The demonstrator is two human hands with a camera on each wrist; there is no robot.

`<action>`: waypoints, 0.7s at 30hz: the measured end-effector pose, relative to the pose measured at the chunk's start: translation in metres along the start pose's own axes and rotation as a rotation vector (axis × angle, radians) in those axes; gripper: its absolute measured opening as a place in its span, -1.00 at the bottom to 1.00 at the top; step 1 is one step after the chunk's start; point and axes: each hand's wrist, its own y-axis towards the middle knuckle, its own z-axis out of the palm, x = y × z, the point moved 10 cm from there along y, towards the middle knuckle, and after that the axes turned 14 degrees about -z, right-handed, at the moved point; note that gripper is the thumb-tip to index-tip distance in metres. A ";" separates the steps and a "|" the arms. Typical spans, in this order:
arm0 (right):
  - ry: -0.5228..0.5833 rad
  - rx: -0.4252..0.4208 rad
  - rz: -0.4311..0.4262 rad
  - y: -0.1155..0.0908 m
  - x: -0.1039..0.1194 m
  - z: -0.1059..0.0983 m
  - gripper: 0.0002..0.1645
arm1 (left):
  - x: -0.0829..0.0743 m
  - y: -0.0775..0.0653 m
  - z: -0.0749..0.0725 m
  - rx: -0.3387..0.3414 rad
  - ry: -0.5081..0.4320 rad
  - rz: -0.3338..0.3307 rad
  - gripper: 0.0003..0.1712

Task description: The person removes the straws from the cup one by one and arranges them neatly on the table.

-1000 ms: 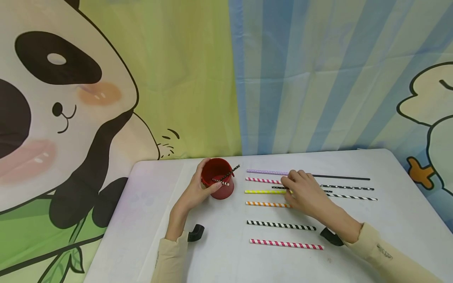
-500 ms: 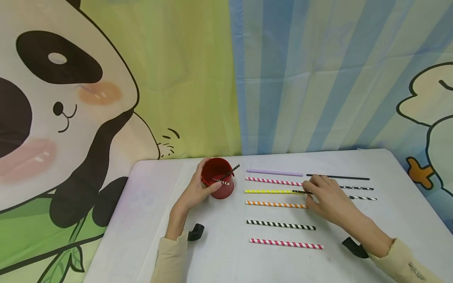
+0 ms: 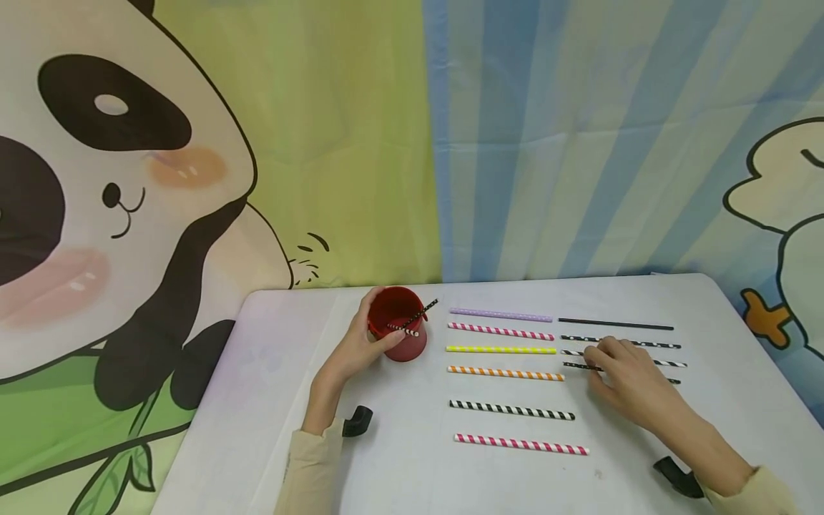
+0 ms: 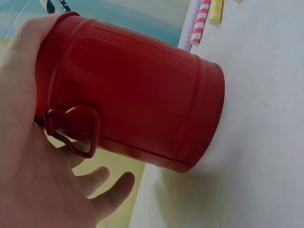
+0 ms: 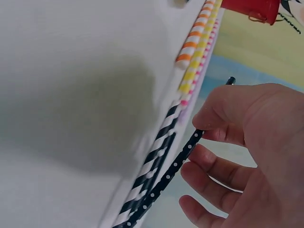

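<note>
My left hand (image 3: 357, 349) grips the rim of a small red metal bucket (image 4: 137, 90) at the table's back. Whether its base touches the table I cannot tell. Two straws lean out of it: a black dotted one (image 3: 426, 309) and a dark-and-white one (image 3: 412, 332). To the right, my right hand (image 3: 627, 379) pinches a black paper straw with white dots (image 5: 166, 178) between thumb and fingers. In the head view it lies just in front of a black-and-white striped straw (image 3: 671, 364), its middle covered by the hand.
Left column, back to front: purple (image 3: 501, 315), pink-striped (image 3: 501, 331), yellow (image 3: 501, 350), orange-striped (image 3: 505, 373), black-striped (image 3: 511, 410) and another pink-striped straw (image 3: 521, 444). Behind my right hand lie a plain black straw (image 3: 616, 324) and a black dotted straw (image 3: 656, 345). A printed curtain (image 3: 360, 143) hangs behind the table.
My right hand has carried the black dotted straw rightward and toward the front, from over the left column to the right column. The left hand and bucket stay put.
</note>
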 end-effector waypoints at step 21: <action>-0.003 0.060 0.069 -0.027 -0.016 0.014 -0.65 | 0.013 0.007 -0.002 -0.023 0.025 0.007 0.04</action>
